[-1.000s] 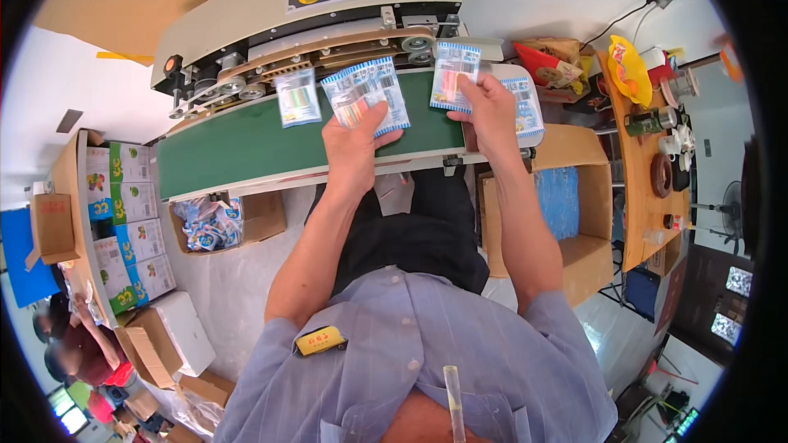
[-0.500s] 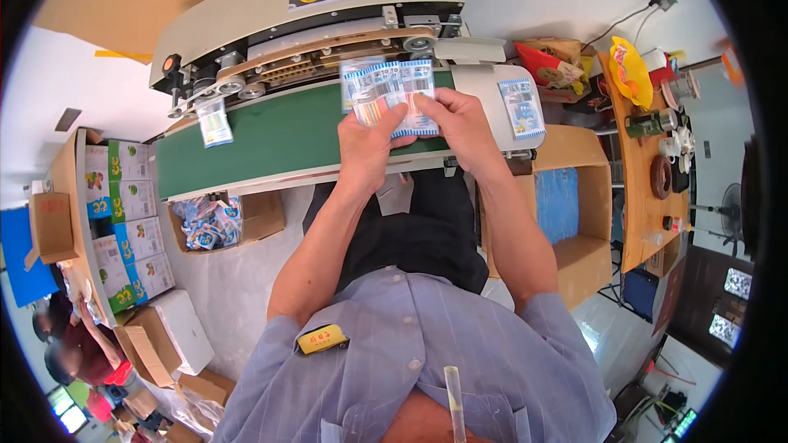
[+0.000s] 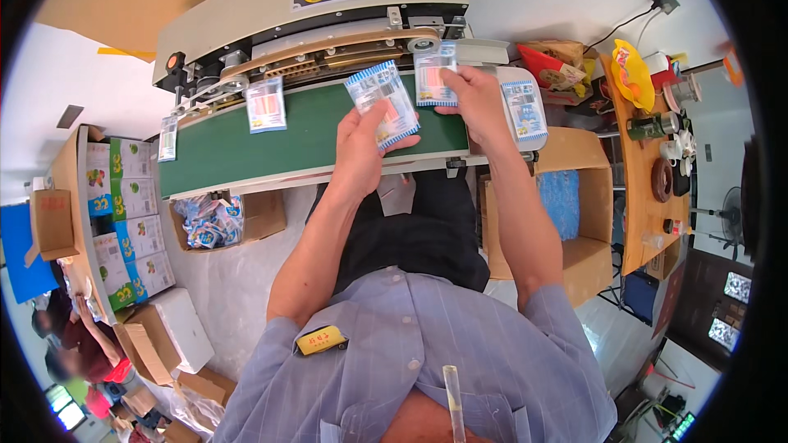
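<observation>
Parted since before, left hand (image 3: 361, 143) and right hand (image 3: 476, 98) each hold packets (image 3: 384, 105).

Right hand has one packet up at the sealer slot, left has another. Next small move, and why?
Probably let the right hand set its packet down so its top edge meets the sealer slot. It is already above the green belt, the stretch beside it looks free, and the left hand holds the next packet.

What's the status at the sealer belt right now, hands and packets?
Left hand holds a blue-and-white packet. Right hand holds another packet at the sealer's infeed. Two packets ride the green belt. Nothing blocking.
</observation>
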Demonstrator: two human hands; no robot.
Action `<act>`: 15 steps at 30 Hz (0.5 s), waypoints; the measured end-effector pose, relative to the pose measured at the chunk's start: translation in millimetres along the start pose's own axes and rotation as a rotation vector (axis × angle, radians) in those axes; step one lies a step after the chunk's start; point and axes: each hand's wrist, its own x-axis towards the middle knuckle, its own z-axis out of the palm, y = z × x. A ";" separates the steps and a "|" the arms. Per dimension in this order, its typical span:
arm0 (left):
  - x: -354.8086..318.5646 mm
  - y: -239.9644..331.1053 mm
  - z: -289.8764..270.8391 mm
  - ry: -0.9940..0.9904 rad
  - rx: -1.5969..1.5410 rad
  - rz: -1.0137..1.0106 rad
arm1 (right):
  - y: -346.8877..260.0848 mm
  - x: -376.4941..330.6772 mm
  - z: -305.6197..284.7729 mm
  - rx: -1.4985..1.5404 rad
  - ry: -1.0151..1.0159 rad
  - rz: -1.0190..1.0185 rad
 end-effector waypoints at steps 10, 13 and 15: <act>0.5 -4.9 9.6 -0.006 0.155 0.024 | 6.7 -40.1 9.8 0.058 -0.215 -0.050; -2.0 -5.9 17.6 0.043 0.236 0.080 | 14.0 -43.1 6.9 -0.005 -0.217 -0.117; -0.9 -8.8 16.2 0.101 0.267 0.100 | 18.9 -42.9 3.0 0.035 -0.104 -0.196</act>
